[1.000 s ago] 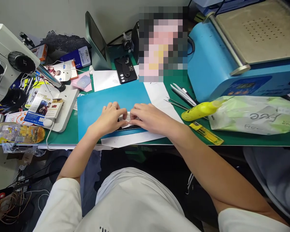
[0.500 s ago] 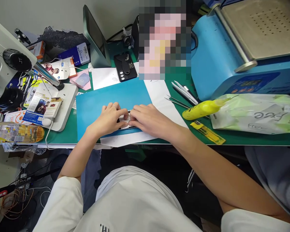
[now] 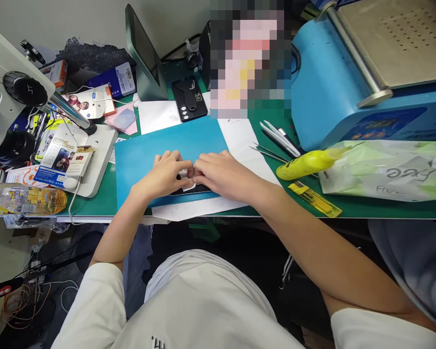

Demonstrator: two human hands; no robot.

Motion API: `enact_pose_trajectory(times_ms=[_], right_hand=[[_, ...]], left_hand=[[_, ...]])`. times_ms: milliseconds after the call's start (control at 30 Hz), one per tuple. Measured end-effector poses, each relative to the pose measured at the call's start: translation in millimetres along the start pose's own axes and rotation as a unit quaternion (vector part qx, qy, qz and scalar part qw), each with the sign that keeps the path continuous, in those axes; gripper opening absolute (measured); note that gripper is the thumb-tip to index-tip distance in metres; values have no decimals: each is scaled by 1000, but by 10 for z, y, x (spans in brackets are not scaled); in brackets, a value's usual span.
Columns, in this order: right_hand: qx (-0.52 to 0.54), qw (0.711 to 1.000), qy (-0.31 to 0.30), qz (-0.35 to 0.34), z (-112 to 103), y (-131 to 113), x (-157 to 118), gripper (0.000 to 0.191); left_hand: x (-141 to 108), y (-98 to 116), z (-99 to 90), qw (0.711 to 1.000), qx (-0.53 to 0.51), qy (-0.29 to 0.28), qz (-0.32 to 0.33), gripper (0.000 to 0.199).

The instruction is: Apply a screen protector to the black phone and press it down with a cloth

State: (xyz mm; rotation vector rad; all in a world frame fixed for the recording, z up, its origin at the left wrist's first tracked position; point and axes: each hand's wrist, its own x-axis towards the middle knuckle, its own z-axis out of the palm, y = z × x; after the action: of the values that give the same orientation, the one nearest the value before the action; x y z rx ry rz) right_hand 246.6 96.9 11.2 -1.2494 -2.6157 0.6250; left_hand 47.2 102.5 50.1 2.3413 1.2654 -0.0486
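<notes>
Both hands meet over the lower part of a blue mat [image 3: 141, 155]. My left hand [image 3: 163, 175], with a ring on one finger, is closed on a small white piece [image 3: 189, 185], its thumb and fingers bent around it. Beside it my right hand [image 3: 223, 175] is closed too, its fingertips at the right end of the same white piece. A dark flat object [image 3: 203, 188] lies under the hands on the mat; the fingers cover much of it. White paper [image 3: 199, 208] shows below the mat.
A black phone [image 3: 189, 99] lies behind the mat. To the right are tweezers [image 3: 269, 152], a yellow bottle [image 3: 305, 165], a yellow case [image 3: 314, 199], a plastic packet [image 3: 388, 169] and a blue machine [image 3: 323, 97]. A microscope stand [image 3: 101, 155] and clear bottle [image 3: 25, 199] are left.
My right hand has moved slightly up and left, and more of the dark object shows below it. Less of the white piece shows between the hands.
</notes>
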Motion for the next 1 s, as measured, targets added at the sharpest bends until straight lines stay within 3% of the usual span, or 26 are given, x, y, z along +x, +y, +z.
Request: enact_pose_trajectory(times_ms=[667,867,1000], right_hand=[[7,1000,0,21,13,-95,-213,17],[-12,999,-22,24,-51,-90,-100,19],[6,999,-20,25,-104,-82,12,17]], left_hand=[[-64,147,110,999,25,-9,35,13],[-71,166,-10,997,71,20,25,16],[-20,166,-93,995,98,-1,19,16]])
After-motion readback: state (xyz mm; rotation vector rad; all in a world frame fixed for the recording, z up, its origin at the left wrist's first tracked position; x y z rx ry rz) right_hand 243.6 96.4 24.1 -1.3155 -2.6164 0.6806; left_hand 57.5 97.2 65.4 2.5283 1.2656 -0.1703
